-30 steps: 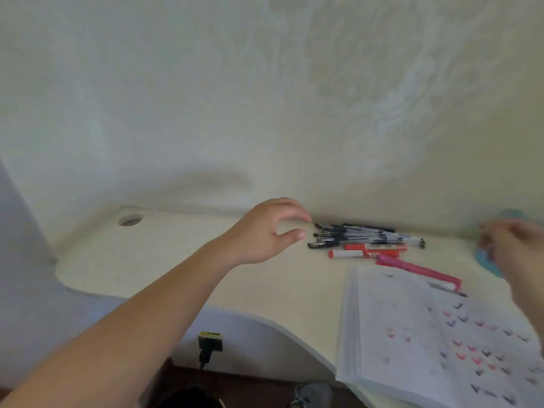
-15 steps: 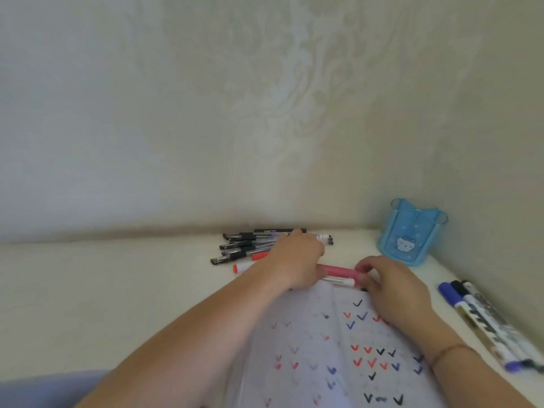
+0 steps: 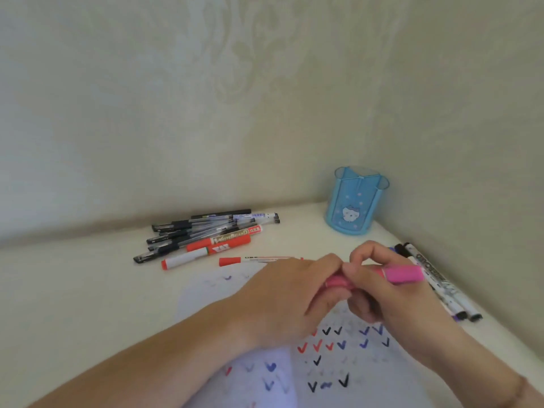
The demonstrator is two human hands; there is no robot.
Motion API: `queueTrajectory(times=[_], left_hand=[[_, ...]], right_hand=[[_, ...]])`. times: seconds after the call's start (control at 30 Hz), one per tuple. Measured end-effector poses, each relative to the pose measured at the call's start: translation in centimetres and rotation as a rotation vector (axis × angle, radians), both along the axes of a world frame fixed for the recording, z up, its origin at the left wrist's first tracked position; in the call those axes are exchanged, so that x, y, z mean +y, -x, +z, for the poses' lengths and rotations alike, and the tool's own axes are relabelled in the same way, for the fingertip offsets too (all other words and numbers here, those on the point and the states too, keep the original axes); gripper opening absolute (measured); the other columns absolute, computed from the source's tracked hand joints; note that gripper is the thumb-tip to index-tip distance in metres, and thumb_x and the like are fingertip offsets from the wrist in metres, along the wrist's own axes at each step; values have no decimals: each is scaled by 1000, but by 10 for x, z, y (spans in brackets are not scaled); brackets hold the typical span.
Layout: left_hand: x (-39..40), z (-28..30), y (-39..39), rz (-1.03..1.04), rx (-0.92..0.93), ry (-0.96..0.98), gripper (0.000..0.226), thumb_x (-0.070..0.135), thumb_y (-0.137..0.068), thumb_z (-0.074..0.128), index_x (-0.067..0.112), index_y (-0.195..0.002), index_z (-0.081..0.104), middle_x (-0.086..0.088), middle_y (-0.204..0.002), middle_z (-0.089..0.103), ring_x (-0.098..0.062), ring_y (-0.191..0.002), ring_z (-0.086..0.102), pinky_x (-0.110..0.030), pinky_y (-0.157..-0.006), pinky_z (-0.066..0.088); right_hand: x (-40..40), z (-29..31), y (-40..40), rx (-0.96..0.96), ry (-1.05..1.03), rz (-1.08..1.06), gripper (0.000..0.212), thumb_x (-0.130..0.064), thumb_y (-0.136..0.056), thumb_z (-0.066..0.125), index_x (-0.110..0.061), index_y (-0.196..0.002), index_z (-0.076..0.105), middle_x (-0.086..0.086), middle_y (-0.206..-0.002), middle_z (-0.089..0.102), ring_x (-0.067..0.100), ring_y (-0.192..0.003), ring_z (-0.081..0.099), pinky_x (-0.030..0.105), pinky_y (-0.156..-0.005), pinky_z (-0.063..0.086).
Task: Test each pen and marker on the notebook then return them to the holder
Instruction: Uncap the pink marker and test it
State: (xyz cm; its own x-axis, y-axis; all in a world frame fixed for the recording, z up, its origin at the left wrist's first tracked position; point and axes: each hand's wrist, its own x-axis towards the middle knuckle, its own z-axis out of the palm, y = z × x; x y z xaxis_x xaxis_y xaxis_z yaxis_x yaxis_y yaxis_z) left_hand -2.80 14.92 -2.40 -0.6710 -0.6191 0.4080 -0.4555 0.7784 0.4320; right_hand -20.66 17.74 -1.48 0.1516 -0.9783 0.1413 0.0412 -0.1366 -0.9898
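My left hand (image 3: 290, 293) and right hand (image 3: 391, 295) both grip the pink marker (image 3: 403, 274), fingers curled round it, above the notebook (image 3: 338, 363). Its pink end projects right of my right fingers (image 3: 363, 254). The blue holder (image 3: 353, 201) stands far right, apart.

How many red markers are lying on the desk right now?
3: one labelled whiteboard marker, one with a white body just in front of it, and a thin one nearest the left hand, partly hidden by it.
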Motion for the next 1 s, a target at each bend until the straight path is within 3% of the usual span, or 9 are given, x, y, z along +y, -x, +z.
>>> queueTrajectory(times=[0.13,0.3,0.4,0.57,0.73,0.83,0.9,1.0], left_hand=[[1,-1,-2,-64,89,-9,19,36,-98,48,22,-104,58,5,-61,56,-12,-49,41,-21,-52,35],[6,5,-2,-108,149,-66,17,28,-98,56,14,-103,64,8,-56,47,-11,-45,37,-13,-50,27],[7,7,-2,-134,179,-113,17,26,-97,58,11,-100,65,5,-53,43,-14,-45,35,-13,-50,25],[13,11,-4,-172,197,-179,14,24,-97,59,10,-96,64,7,-52,39,-12,-46,32,-15,-50,26],[15,13,-4,-216,158,-275,24,26,-98,56,4,-90,63,7,-56,36,-8,-49,31,-16,-50,26],[14,7,-2,-163,88,-247,26,31,-98,55,8,-87,61,9,-59,43,-6,-52,37,-16,-53,29],[11,1,2,-84,27,-116,21,33,-99,52,16,-92,61,12,-70,53,-2,-62,46,-19,-61,37],[9,-5,5,-29,11,9,22,34,-100,42,17,-99,55,5,-82,60,-12,-74,53,-32,-65,44]], right_hand=[[6,-5,-5,-143,83,62,53,-45,-64,84,-11,-67,43,4,-39,39,13,-38,27,20,-41,25],[12,0,-4,-134,142,77,48,-39,-66,83,-14,-63,42,-2,-42,41,11,-36,33,19,-41,30],[15,0,-2,-93,175,64,35,-25,-71,74,-15,-60,42,-3,-42,41,12,-35,32,18,-41,30],[16,3,-1,-43,243,40,31,-22,-73,69,-21,-57,43,-1,-42,39,12,-35,29,18,-42,29],[16,2,0,-64,293,110,33,-17,-76,68,-24,-58,41,-10,-43,41,8,-34,27,15,-46,30],[17,-2,-1,135,373,-74,32,-26,-75,66,-31,-56,41,-8,-43,40,14,-39,30,21,-45,29],[14,-7,-4,275,393,-259,30,-35,-71,64,-31,-54,40,-1,-44,38,16,-44,33,25,-45,28],[10,-12,-12,175,346,-313,32,-34,-69,64,-30,-52,38,-2,-44,35,18,-46,30,28,-48,27]])
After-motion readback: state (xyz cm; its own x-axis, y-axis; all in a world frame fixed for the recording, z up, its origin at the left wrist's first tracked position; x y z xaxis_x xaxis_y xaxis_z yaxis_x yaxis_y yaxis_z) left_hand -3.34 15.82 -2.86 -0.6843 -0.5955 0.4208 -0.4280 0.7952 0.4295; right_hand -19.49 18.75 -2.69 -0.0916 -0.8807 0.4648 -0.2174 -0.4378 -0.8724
